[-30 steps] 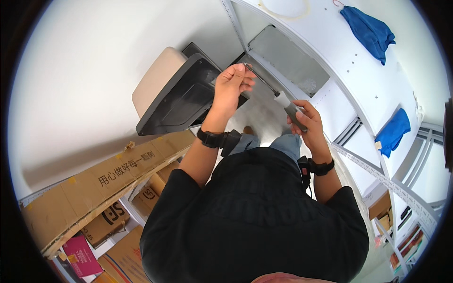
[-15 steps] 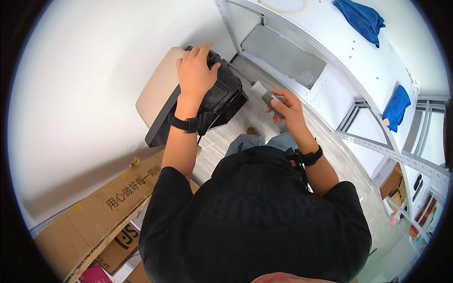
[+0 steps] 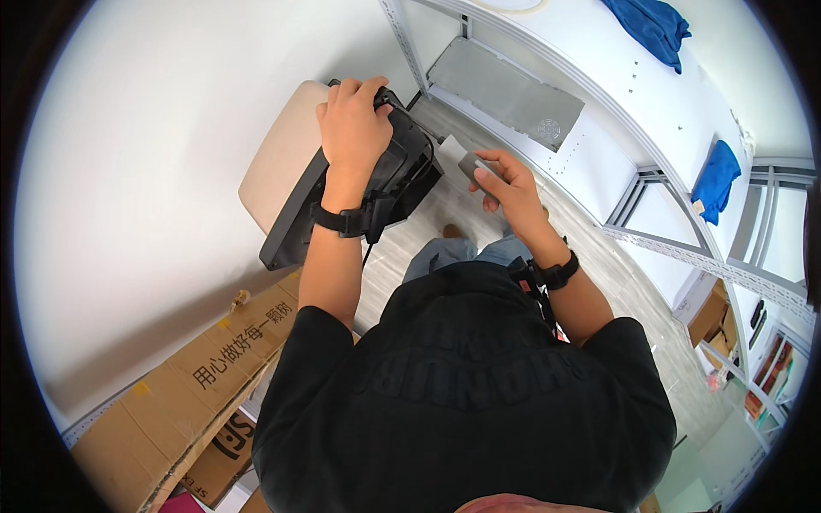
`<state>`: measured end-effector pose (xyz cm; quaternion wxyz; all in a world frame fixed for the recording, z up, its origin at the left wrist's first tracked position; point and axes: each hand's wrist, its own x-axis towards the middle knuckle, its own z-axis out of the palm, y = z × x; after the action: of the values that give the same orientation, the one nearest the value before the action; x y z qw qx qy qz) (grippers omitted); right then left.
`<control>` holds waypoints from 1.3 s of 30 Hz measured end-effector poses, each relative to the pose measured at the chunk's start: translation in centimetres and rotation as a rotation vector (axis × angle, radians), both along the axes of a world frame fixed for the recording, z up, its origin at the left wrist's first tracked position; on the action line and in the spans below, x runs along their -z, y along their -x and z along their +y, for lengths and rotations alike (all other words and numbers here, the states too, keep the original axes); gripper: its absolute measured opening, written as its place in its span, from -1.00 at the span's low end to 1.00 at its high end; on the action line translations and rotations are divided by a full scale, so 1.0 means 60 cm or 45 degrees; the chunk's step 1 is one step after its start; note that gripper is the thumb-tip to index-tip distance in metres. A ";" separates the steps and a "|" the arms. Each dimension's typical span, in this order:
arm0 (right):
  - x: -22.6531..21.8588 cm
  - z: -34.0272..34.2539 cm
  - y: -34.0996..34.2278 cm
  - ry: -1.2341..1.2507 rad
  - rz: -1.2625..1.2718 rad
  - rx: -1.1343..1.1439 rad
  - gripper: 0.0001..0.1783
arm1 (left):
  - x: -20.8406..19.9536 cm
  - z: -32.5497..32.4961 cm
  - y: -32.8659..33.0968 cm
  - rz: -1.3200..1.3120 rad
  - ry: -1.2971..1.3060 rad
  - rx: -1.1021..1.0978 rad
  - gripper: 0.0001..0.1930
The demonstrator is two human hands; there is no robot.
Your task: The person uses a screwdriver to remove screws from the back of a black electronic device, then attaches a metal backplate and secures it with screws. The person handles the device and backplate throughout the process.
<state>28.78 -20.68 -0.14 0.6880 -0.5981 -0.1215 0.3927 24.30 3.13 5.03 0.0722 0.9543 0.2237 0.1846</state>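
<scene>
Moved the left hand [image 3: 355, 124] since a second earlier from beside the screwdriver's [image 3: 453, 149] tip to the black-and-beige unit [image 3: 278, 167] at the upper left of the frame; shifted the right hand [image 3: 506, 184] up and leftward with the screwdriver. Curled left fingers over the unit's upper edge; could not tell how firmly. Gripped the screwdriver's grey handle in bent right fingers, just above the frame's centre, pale collar toward the unit. Showed cardboard [image 3: 150, 419] at lower left.

Tool handle [image 3: 469, 164]: grey, with a white front section. Seat [image 3: 286, 162]: beige panel, black underside. Both cloths [image 3: 717, 182]: solid blue. Shirt [image 3: 466, 385]: black.
</scene>
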 end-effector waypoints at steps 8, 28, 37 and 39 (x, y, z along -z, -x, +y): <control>-0.009 -0.001 0.010 0.137 -0.467 0.082 -0.47 | -0.001 -0.004 -0.001 0.009 -0.014 -0.032 -0.67; 0.017 0.005 0.039 0.019 -0.971 0.418 -0.38 | 0.008 -0.005 0.000 0.005 -0.113 -0.020 -0.68; 0.012 0.005 0.035 0.016 -0.935 0.416 -0.37 | 0.009 -0.006 -0.004 0.029 -0.150 -0.048 -0.64; 0.006 0.004 0.036 -0.063 -0.901 0.386 -0.38 | 0.010 -0.005 -0.003 0.030 -0.144 -0.044 -0.64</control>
<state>26.65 -20.43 -0.51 0.6679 -0.6911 -0.2710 0.0528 24.50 2.84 4.42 0.0124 0.9549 0.2302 0.1870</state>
